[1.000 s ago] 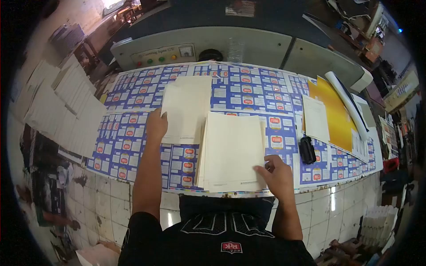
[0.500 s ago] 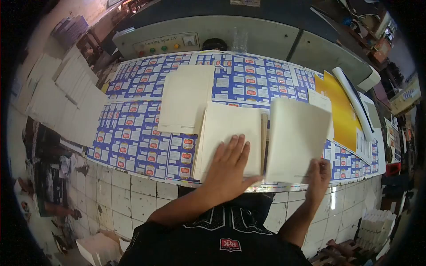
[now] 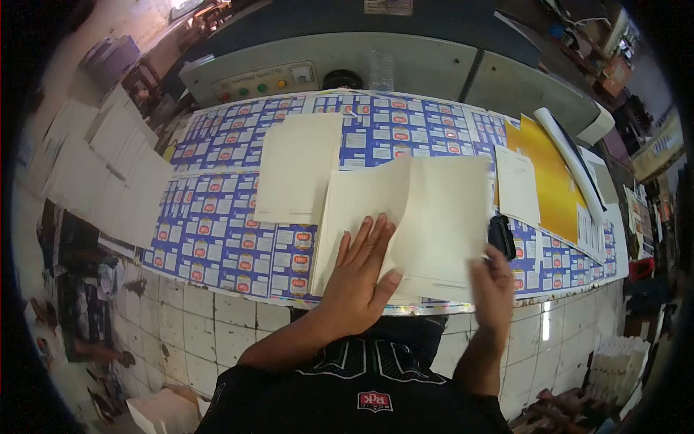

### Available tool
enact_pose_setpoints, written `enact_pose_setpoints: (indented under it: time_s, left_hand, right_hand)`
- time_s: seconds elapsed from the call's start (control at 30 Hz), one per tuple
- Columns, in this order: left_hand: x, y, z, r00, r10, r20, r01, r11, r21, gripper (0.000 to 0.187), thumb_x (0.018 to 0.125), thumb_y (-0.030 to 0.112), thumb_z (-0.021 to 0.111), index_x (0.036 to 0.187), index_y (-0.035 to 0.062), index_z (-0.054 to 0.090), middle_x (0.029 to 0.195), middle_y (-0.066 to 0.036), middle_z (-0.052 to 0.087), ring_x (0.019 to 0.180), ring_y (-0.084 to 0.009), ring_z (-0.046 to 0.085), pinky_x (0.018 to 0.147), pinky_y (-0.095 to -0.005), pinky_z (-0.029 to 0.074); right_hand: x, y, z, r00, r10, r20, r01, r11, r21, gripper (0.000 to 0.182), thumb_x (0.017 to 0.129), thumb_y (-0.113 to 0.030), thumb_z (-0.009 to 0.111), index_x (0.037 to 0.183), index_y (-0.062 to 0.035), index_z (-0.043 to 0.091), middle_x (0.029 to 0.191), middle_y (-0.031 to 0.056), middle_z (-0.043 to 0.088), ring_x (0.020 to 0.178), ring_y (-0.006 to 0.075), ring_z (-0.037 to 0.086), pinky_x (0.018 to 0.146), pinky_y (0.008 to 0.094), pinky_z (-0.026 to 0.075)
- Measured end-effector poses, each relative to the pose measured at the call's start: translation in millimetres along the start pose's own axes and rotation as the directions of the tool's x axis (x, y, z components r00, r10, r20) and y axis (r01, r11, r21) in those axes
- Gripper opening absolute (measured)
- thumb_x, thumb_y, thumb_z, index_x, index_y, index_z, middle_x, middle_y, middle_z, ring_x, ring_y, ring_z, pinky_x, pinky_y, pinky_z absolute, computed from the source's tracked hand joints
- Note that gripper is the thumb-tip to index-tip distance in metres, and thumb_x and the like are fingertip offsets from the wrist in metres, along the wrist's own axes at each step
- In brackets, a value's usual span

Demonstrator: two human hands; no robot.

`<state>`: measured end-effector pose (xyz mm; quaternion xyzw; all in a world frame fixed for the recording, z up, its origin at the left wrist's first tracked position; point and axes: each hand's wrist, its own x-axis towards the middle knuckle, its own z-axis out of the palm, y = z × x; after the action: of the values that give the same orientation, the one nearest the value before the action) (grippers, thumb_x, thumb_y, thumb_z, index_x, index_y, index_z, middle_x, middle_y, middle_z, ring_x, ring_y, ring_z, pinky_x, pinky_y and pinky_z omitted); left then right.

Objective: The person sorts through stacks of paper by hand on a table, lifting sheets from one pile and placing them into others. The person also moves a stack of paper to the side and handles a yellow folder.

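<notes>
My left hand [image 3: 359, 271] lies flat with its fingers stretched out on the left part of a stack of cream paper [image 3: 361, 195]. A large cream sheet [image 3: 448, 217] stands bent up along its left side, over the right part of the stack. At the lower right edge of that sheet, my right hand [image 3: 493, 289] has its fingers closed on the paper, slightly smeared by motion. A second pile of cream sheets [image 3: 300, 166] rests to the upper left, beside the stack.
Blue printed sheets [image 3: 217, 239] cover the table. Right of the stack lie a small black object [image 3: 501, 237], a white printed paper [image 3: 517, 184], a yellow sheet [image 3: 546, 173] and a white roll [image 3: 571, 163]. A clear plastic bottle [image 3: 382, 71] stands behind; white stacks [image 3: 108, 173] are at left.
My right hand has moved left with the sheet, which now overlaps the stack and bends near my left hand. The black object has come into view. My left hand stays on the stack.
</notes>
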<state>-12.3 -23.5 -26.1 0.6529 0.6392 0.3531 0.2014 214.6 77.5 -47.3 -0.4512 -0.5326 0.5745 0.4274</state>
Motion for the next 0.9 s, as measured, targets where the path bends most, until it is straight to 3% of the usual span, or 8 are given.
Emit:
enact_pose_setpoints:
  time_s: [0.17, 0.3, 0.37, 0.4, 0.5, 0.57, 0.63, 0.9]
  left_hand:
    - [-0.1, -7.2, 4.5, 0.994, -0.007, 0.106, 0.005, 1.0, 0.018, 0.072, 0.1, 0.041, 0.042, 0.151, -0.0028, 0.015, 0.157, -0.025, 0.016, 0.147, -0.0403, 0.011, 0.116, -0.0567, 0.005]
    - [-2.6, -10.7, 7.3, 0.992, 0.011, 0.128, -0.015, 0.999, 0.031, 0.079, 0.098, 0.047, 0.046, 0.151, -0.0027, 0.015, 0.157, -0.026, 0.016, 0.147, -0.0415, 0.012, 0.114, -0.0599, 0.007]
    - [-3.3, -11.4, 10.4, 0.994, 0.004, 0.111, 0.005, 0.997, -0.082, 0.082, 0.097, 0.048, 0.048, 0.151, -0.0045, 0.015, 0.156, -0.028, 0.017, 0.147, -0.0415, 0.012, 0.114, -0.0594, 0.007]
    - [-2.9, -11.5, 12.4, 0.993, 0.01, 0.121, 0.001, 0.996, -0.085, 0.082, 0.097, 0.048, 0.048, 0.151, -0.0045, 0.015, 0.156, -0.028, 0.017, 0.147, -0.0415, 0.012, 0.114, -0.0594, 0.007]
    - [-1.2, -13.8, 16.5, 0.998, 0.066, -0.024, -0.058, 0.972, 0.229, 0.084, 0.097, 0.05, 0.047, 0.15, -0.0066, 0.015, 0.155, -0.029, 0.017, 0.147, -0.0415, 0.012, 0.115, -0.0587, 0.007]
    - [-2.3, -15.2, 23.1, 0.998, -0.012, 0.068, -0.01, 0.953, 0.304, 0.081, 0.097, 0.051, 0.044, 0.148, -0.0077, 0.02, 0.155, -0.028, 0.018, 0.147, -0.0407, 0.014, 0.116, -0.0572, 0.007]
    - [-2.7, -17.3, 27.1, 0.994, -0.019, 0.108, -0.023, 0.928, 0.373, 0.078, 0.098, 0.051, 0.043, 0.147, -0.0077, 0.024, 0.155, -0.028, 0.019, 0.146, -0.0402, 0.014, 0.116, -0.0567, 0.008]
    - [-1.4, -20.8, 31.4, 0.991, -0.019, 0.133, -0.052, 0.858, 0.512, 0.062, 0.103, 0.041, 0.035, 0.144, -0.0055, 0.033, 0.154, -0.024, 0.025, 0.146, -0.0357, 0.02, 0.118, -0.0521, 0.013]
  right_hand:
    - [1.6, 9.4, 67.7, 0.914, 0.083, 0.398, -0.104, 0.994, 0.033, 0.039, 0.097, -0.01, 0.058, 0.133, 0.0014, 0.051, 0.102, 0.0061, 0.065, 0.084, 0.0076, 0.058, 0.074, 0.022, 0.047]
    - [2.6, -11.8, 75.4, 0.906, 0.29, 0.309, -0.339, 0.933, 0.118, 0.039, 0.096, -0.011, 0.058, 0.133, 0.0022, 0.05, 0.106, 0.0083, 0.065, 0.087, 0.0091, 0.06, 0.074, 0.0229, 0.047]
    - [4.1, 11.7, 66.3, 0.917, 0.035, 0.397, 0.014, 0.993, -0.12, 0.04, 0.095, -0.009, 0.058, 0.133, 0.0026, 0.051, 0.108, 0.0087, 0.066, 0.087, 0.0109, 0.061, 0.074, 0.0241, 0.048]
    - [3.5, 12.0, 56.8, 0.922, 0.037, 0.387, 0.01, 0.993, -0.12, 0.04, 0.095, -0.009, 0.058, 0.133, 0.0026, 0.051, 0.108, 0.0087, 0.066, 0.087, 0.0109, 0.061, 0.074, 0.0241, 0.048]
    - [9.3, 6.5, 10.4, 0.993, 0.006, 0.115, 0.005, 0.995, -0.095, 0.035, 0.092, -0.006, 0.059, 0.125, 0.0027, 0.057, 0.104, 0.007, 0.067, 0.084, 0.0118, 0.061, 0.072, 0.0247, 0.049]
    - [12.1, 3.1, -26.3, 0.991, -0.02, -0.134, 0.023, 1.0, 0.02, 0.027, 0.091, -0.003, 0.059, 0.117, 0.0021, 0.061, 0.103, 0.0064, 0.067, 0.09, 0.0117, 0.06, 0.079, 0.0249, 0.048]
    - [12.2, -4.5, -56.2, 0.969, -0.084, -0.232, 0.117, 0.984, 0.134, 0.029, 0.09, 0.001, 0.057, 0.119, 0.0053, 0.059, 0.108, 0.011, 0.066, 0.098, 0.0149, 0.062, 0.088, 0.028, 0.048]
    - [0.2, -20.1, -60.7, 0.984, -0.074, -0.16, 0.1, 0.982, 0.161, 0.032, 0.088, 0.001, 0.059, 0.119, 0.0062, 0.058, 0.11, 0.0124, 0.066, 0.099, 0.0168, 0.062, 0.089, 0.0291, 0.048]
